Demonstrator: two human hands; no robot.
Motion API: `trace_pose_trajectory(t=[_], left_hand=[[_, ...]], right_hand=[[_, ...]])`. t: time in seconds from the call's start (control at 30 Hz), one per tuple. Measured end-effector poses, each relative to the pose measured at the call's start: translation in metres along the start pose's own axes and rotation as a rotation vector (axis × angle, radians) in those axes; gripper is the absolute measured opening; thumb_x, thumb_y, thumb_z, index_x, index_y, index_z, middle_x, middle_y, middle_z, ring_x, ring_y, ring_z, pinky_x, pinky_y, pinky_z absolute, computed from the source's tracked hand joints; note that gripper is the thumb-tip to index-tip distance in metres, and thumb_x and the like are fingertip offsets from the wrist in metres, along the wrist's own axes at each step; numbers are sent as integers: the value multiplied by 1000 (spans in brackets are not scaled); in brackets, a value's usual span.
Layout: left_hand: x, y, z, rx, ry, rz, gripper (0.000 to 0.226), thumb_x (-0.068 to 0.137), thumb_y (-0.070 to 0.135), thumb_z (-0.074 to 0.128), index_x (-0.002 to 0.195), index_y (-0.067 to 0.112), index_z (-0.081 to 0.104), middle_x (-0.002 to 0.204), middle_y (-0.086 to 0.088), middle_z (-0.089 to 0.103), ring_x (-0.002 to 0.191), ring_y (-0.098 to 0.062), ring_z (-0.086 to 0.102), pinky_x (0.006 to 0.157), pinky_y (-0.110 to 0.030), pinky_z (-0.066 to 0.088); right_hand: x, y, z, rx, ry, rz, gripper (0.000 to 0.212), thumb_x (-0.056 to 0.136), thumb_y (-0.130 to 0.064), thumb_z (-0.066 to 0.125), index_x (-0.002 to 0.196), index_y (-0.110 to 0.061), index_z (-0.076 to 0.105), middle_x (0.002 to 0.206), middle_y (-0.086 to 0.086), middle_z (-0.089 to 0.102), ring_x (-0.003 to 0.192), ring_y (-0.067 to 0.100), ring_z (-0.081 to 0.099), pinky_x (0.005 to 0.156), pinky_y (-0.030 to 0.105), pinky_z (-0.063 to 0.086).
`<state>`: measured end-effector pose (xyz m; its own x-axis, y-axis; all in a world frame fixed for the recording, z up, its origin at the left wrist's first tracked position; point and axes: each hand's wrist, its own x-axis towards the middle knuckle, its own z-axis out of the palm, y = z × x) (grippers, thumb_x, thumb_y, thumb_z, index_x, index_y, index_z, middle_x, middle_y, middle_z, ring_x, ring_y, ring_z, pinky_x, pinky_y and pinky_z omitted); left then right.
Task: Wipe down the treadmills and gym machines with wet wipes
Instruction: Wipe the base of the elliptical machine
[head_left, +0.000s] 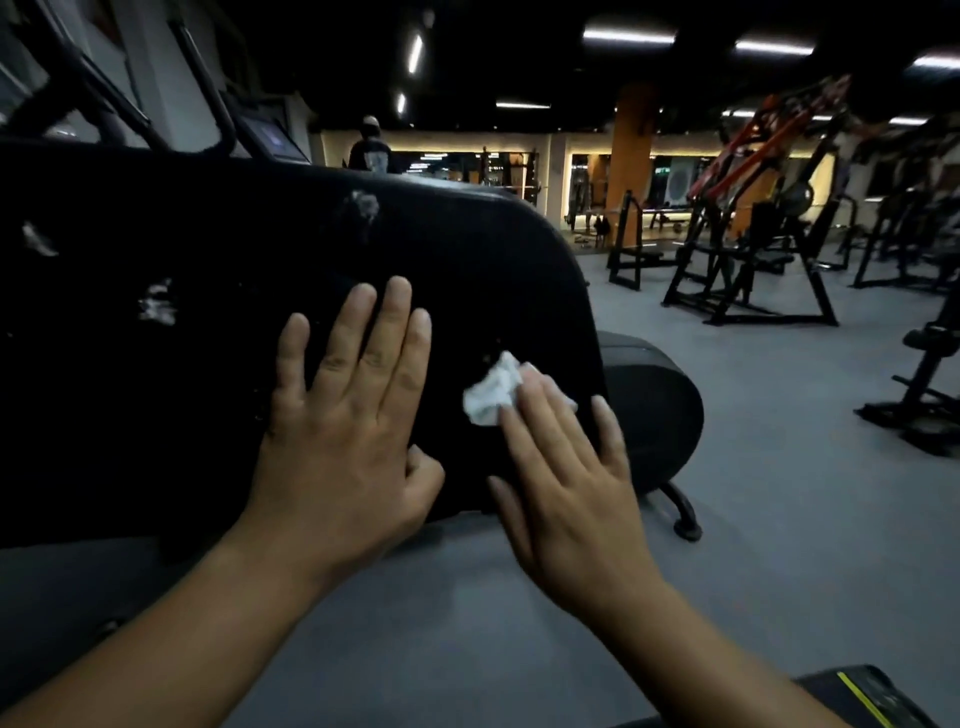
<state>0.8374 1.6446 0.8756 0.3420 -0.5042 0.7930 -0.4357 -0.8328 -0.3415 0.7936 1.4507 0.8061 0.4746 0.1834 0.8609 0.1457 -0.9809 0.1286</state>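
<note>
A crumpled white wet wipe (491, 392) lies under the straight fingertips of the right hand (566, 467), pressed against the large black rounded machine housing (467, 249) near its curved right edge. The left hand (343, 431) rests flat just beside it, fingers extended, holding nothing. White smears (158, 304) dot the housing further left. Bare grey floor (779, 467) opens rightward; black steel weight frames (748, 270) stand well apart.
</note>
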Motion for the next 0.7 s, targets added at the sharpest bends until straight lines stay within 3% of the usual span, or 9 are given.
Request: trace_pose_trajectory(t=[0.17,0.33,0.5,0.6,0.7], left_hand=[[-2,3,1,11,22,-9,91,77,41,44,158,2,27,168,-18,14,157,-33,10,124,-57,0],[-4,0,-1,11,-1,5,91,80,42,43,159,3,22,169,-17,10,157,-31,5,125,-56,-2],[-4,2,1,28,9,6,92,79,41,42,160,3,20,169,-17,9,157,-32,6,124,-57,-1],[-5,0,1,29,14,12,91,80,40,42,160,3,19,169,-17,8,157,-32,5,124,-57,-2],[-5,-1,1,23,19,20,90,79,36,43,160,3,19,169,-17,8,157,-32,4,124,-58,-3]], right_hand=[[33,4,-6,65,118,85,55,104,-39,42,148,-7,44,164,13,24,154,25,22,125,50,13],[-20,-3,15,-33,5,-70,54,105,-40,42,149,-8,44,165,11,21,154,24,21,123,52,16],[33,-8,5,14,98,185,69,104,-45,34,157,-3,25,166,14,8,156,29,10,125,51,9],[12,-25,14,9,27,15,67,104,-44,37,157,-4,28,167,14,13,156,27,11,125,51,12],[-23,-8,13,-78,-6,67,65,104,-44,37,155,-4,35,167,13,17,155,26,15,124,53,13]])
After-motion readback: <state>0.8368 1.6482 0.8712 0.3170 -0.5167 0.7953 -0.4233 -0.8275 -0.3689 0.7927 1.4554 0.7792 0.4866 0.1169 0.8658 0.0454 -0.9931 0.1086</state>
